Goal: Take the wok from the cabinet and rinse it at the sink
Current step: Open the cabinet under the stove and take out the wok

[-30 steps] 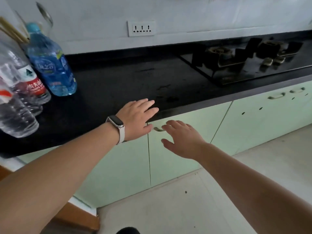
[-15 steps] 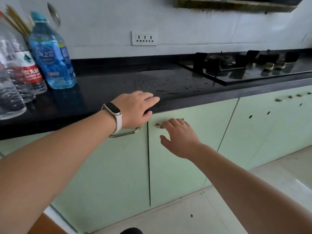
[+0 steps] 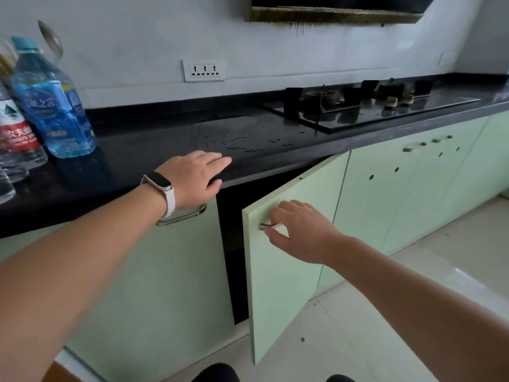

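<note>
A pale green cabinet door (image 3: 286, 271) under the black countertop (image 3: 154, 158) stands partly open, swung out toward me. My right hand (image 3: 300, 230) grips its metal handle (image 3: 265, 226). Behind the door the cabinet interior (image 3: 231, 238) is a dark gap; no wok shows in it. My left hand (image 3: 197, 177), with a watch on the wrist, rests flat on the countertop's front edge, fingers spread, holding nothing. The neighbouring left door (image 3: 154, 285) is closed. No sink is in view.
Several large water bottles (image 3: 52, 106) stand on the counter at the left. A black gas hob (image 3: 369, 106) sits at the right, under a range hood (image 3: 330, 12). More closed green doors (image 3: 413, 183) run to the right. Pale floor tiles (image 3: 413, 285) lie below.
My right hand closed on the door handle and pulled the door open toward me, exposing the dark interior. My left hand stayed on the counter edge. The view rose slightly.
</note>
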`<state>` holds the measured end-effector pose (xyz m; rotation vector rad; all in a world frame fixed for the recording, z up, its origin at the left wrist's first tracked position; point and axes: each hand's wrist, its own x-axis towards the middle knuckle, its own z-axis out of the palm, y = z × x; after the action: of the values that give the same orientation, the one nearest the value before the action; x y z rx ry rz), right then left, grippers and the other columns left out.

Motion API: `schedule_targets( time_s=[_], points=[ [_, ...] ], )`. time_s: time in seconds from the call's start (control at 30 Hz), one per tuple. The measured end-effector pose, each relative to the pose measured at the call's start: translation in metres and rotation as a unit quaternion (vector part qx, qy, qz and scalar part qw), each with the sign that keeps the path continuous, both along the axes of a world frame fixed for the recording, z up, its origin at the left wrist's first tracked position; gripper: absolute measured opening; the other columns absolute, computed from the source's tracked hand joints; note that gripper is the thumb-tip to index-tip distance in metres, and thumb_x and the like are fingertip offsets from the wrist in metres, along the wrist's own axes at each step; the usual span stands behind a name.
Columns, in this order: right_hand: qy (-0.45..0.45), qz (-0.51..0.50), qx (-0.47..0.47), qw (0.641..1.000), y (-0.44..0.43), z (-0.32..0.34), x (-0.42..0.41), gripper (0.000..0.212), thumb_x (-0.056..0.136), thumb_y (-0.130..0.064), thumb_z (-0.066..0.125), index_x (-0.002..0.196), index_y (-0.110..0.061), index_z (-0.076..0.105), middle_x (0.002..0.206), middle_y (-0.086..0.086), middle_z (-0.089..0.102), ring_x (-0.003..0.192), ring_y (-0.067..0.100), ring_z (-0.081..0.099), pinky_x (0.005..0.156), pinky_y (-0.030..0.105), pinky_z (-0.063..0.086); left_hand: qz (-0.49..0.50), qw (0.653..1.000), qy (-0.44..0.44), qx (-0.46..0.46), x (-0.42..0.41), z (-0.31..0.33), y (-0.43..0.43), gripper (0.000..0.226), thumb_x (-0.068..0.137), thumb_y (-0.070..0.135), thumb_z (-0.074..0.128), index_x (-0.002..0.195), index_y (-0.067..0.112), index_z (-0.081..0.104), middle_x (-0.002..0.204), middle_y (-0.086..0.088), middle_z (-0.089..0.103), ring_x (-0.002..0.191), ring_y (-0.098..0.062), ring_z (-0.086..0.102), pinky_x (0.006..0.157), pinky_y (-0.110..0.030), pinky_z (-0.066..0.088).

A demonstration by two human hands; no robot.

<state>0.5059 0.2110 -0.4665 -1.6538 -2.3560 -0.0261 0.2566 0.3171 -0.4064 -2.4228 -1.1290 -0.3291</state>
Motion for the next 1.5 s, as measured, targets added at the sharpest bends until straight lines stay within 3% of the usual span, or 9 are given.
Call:
schedule_targets(
  time_s=[0.27, 0.43, 0.53, 0.67, 0.83, 1.0, 1.2, 1.33, 1.5],
  points=[
    [-0.008, 0.005, -0.014, 1.0, -0.039, 0.002, 0.031, 0.041, 0.093, -0.051, 0.037, 0.103, -0.019, 0.06, 0.098, -0.009, 0.056, 0.091, 0.014, 0.049, 0.083, 0.028, 0.043, -0.003, 1.0, 0.011, 0.007, -0.002, 0.0, 0.004, 0.052, 0.098, 0.034, 0.048, 0.147, 0.018, 0.044, 0.145, -0.007, 0.053, 0.13, -0.029, 0.051, 0.08, -0.048, 0.056],
    [-0.002, -0.018, -0.013, 1.0, -0.054, 0.007, 0.054, 0.018, 0.089, -0.043, 0.056, 0.086, -0.025, 0.058, 0.081, -0.018, 0.047, 0.085, 0.008, 0.045, 0.072, 0.019, 0.038, 0.001, 1.0, 0.002, -0.003, -0.001, 0.001, 0.003, 0.052, 0.098, 0.034, 0.048, 0.148, 0.02, 0.043, 0.147, -0.005, 0.051, 0.132, -0.028, 0.049, 0.085, -0.047, 0.054],
    [0.031, -0.039, -0.015, 0.999, -0.067, 0.006, 0.07, 0.023, 0.082, -0.046, 0.052, 0.078, -0.024, 0.056, 0.076, -0.017, 0.048, 0.08, 0.01, 0.047, 0.068, 0.02, 0.039, -0.002, 1.0, -0.017, 0.001, 0.004, 0.001, 0.002, 0.05, 0.095, 0.03, 0.053, 0.143, 0.018, 0.049, 0.141, -0.006, 0.057, 0.126, -0.03, 0.053, 0.079, -0.045, 0.053],
    [0.049, -0.052, -0.014, 0.997, -0.079, 0.003, 0.084, 0.033, 0.079, -0.051, 0.045, 0.084, -0.022, 0.058, 0.081, -0.013, 0.054, 0.08, 0.012, 0.051, 0.07, 0.028, 0.047, -0.071, 0.997, -0.02, 0.025, 0.04, -0.004, -0.009, 0.046, 0.09, 0.024, 0.06, 0.134, 0.009, 0.058, 0.13, -0.017, 0.063, 0.118, -0.038, 0.059, 0.083, -0.051, 0.054],
    [0.071, -0.086, -0.016, 0.994, -0.095, 0.001, 0.099, 0.034, 0.076, -0.053, 0.042, 0.088, -0.024, 0.056, 0.084, -0.016, 0.054, 0.081, 0.011, 0.051, 0.072, 0.03, 0.046, -0.211, 0.976, -0.042, -0.035, 0.119, -0.027, -0.046, 0.06, 0.093, 0.048, 0.044, 0.144, 0.017, 0.048, 0.148, -0.011, 0.05, 0.135, -0.029, 0.048, 0.106, -0.044, 0.041],
    [0.092, -0.119, -0.022, 0.988, -0.116, -0.001, 0.122, 0.052, 0.077, -0.052, 0.041, 0.112, -0.023, 0.066, 0.115, -0.01, 0.067, 0.109, 0.016, 0.06, 0.091, 0.042, 0.053, -0.305, 0.947, -0.061, -0.086, 0.176, -0.05, -0.072, 0.068, 0.096, 0.057, 0.047, 0.153, 0.025, 0.032, 0.161, -0.005, 0.029, 0.146, -0.022, 0.029, 0.112, -0.038, 0.03],
    [0.162, -0.109, 0.074, 0.978, -0.148, 0.002, 0.147, 0.048, 0.081, -0.036, 0.051, 0.123, -0.012, 0.059, 0.124, -0.002, 0.061, 0.108, 0.02, 0.061, 0.093, 0.037, 0.052, -0.375, 0.917, -0.089, -0.102, 0.224, -0.073, -0.079, 0.077, 0.092, 0.062, 0.048, 0.151, 0.014, 0.035, 0.159, -0.011, 0.032, 0.148, -0.025, 0.025, 0.117, -0.048, 0.031],
    [0.076, -0.117, 0.133, 0.981, -0.167, 0.006, 0.155, 0.054, 0.084, -0.034, 0.056, 0.135, -0.014, 0.052, 0.139, 0.001, 0.056, 0.121, 0.021, 0.059, 0.097, 0.03, 0.049, -0.376, 0.91, -0.13, -0.117, 0.252, -0.084, -0.086, 0.075, 0.092, 0.061, 0.05, 0.15, 0.015, 0.034, 0.158, -0.011, 0.034, 0.149, -0.029, 0.024, 0.114, -0.053, 0.034],
    [-0.096, -0.162, 0.17, 0.967, -0.174, 0.002, 0.182, 0.041, 0.083, -0.022, 0.064, 0.123, -0.013, 0.066, 0.133, 0.006, 0.063, 0.119, 0.025, 0.062, 0.092, 0.04, 0.055, -0.355, 0.921, -0.137, -0.08, 0.291, -0.087, -0.097, 0.072, 0.093, 0.056, 0.051, 0.149, 0.013, 0.035, 0.154, -0.015, 0.039, 0.144, -0.035, 0.029, 0.118, -0.043, 0.022]
  ],
)
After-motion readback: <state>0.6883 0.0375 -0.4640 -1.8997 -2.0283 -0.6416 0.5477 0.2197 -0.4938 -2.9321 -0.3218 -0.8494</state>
